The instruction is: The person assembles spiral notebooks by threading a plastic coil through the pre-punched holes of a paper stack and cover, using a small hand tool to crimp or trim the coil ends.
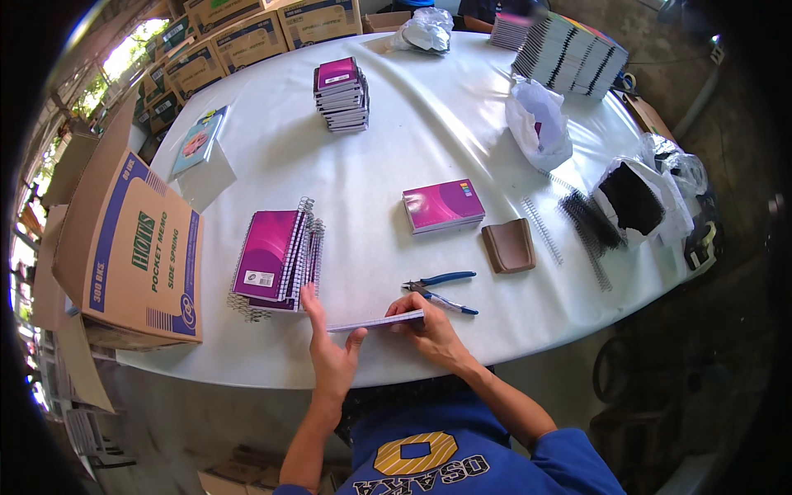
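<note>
Low over the near edge of the table, a thin memo pad (371, 322) is seen nearly edge-on. My right hand (429, 337) pinches its right end between thumb and fingers. At the pad's left end is my left hand (332, 356), fingers stretched out and thumb apart, close against the pad's edge. Just beyond the left hand lies a pile of purple spiral memo pads (268, 254) with wire coils at their sides. Blue-handled pliers (425, 285) and a blue pen (454, 305) lie just past my right hand.
Beyond are a purple pad stack (441, 205), a brown block (508, 246) and a taller notebook pile (341, 95). Loose wire coils (586, 227) lie beside plastic bags (538, 124) at right. An open carton (144, 247) stands left; large spiral notebooks (569, 56) are stacked far right.
</note>
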A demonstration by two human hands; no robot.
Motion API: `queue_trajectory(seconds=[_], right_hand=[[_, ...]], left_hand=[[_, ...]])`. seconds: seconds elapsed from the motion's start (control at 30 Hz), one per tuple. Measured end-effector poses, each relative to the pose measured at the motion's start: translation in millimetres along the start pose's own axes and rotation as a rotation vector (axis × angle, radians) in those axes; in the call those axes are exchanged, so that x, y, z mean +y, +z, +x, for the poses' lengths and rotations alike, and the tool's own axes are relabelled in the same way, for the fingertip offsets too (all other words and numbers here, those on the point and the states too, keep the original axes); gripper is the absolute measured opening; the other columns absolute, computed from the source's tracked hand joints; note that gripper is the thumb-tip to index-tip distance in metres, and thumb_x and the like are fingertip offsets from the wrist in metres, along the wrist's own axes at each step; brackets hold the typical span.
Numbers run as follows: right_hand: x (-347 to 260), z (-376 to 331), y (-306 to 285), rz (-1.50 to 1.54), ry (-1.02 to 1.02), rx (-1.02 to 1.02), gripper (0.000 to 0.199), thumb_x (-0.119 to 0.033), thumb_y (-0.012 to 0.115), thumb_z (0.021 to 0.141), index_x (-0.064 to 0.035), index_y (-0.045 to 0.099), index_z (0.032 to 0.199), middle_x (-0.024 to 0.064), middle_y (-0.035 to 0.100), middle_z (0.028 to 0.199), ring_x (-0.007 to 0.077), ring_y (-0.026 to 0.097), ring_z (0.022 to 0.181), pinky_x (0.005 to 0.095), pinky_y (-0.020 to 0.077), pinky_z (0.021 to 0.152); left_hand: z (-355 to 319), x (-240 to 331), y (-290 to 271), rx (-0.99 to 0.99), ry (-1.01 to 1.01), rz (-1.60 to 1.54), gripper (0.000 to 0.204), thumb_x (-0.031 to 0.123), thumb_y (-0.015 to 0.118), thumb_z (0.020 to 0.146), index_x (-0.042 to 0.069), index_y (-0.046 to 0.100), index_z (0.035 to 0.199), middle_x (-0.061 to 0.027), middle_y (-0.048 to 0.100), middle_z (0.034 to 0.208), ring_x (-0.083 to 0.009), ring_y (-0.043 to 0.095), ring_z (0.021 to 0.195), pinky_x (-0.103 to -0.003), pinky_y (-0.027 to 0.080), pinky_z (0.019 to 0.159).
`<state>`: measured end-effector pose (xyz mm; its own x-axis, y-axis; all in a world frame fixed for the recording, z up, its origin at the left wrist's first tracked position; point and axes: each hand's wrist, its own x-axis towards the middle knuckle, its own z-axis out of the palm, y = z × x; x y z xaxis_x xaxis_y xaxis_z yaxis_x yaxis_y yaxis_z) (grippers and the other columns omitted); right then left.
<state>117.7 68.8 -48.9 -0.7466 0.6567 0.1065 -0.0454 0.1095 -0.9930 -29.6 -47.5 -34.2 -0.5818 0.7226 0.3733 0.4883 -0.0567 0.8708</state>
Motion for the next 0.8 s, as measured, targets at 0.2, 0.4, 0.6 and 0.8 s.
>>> queue_trajectory(seconds=[0.2, 0.4, 0.6, 0.8], right_hand=[[8, -2, -8, -0.116, -0.090, -0.006, 0.025, 0.007, 0.063, 0.081, -0.0011, 0.056, 0.103, 0.0097, 0.063, 0.096, 0.0215, 0.061, 0.089, 0.0314, 0.0478, 0.078], [-24, 34, -108, -0.436, -0.367, 0.009, 0.032, 0.014, 0.066, 0.075, -0.0031, 0.065, 0.102, 0.0089, 0.067, 0.088, 0.0216, 0.065, 0.080, 0.0317, 0.0522, 0.076], [27, 72, -261, -1.359, -0.018, 0.772, 0.013, -0.004, 0.063, 0.085, -0.0023, 0.067, 0.097, 0.0198, 0.064, 0.099, 0.0354, 0.065, 0.088, 0.0429, 0.0504, 0.079], [-39, 61, -188, -0.904, -0.203, 0.327, 0.022, 0.007, 0.055, 0.084, -0.0016, 0.066, 0.101, 0.0183, 0.065, 0.095, 0.0308, 0.067, 0.085, 0.0398, 0.0521, 0.077]], left_hand=[[19, 61, 27, -0.310, 0.472, 0.878, 0.089, 0.051, 0.059, 0.084, 0.000, 0.026, 0.150, -0.0198, 0.022, 0.157, -0.0464, 0.016, 0.145, -0.061, 0.018, 0.113], [28, 35, 24, -0.405, 0.535, 0.853, 0.066, 0.031, 0.067, 0.086, 0.020, 0.043, 0.146, -0.0077, 0.061, 0.131, -0.0271, 0.067, 0.102, -0.041, 0.053, 0.084], [54, 51, 26, -0.731, 0.354, 0.732, 0.056, 0.034, 0.063, 0.090, 0.028, 0.045, 0.143, -0.0061, 0.067, 0.118, -0.0278, 0.071, 0.080, -0.042, 0.057, 0.062], [57, 46, 23, -0.728, 0.264, 0.784, 0.059, 0.040, 0.060, 0.092, 0.026, 0.041, 0.145, -0.0087, 0.070, 0.110, -0.0305, 0.070, 0.076, -0.042, 0.057, 0.063]])
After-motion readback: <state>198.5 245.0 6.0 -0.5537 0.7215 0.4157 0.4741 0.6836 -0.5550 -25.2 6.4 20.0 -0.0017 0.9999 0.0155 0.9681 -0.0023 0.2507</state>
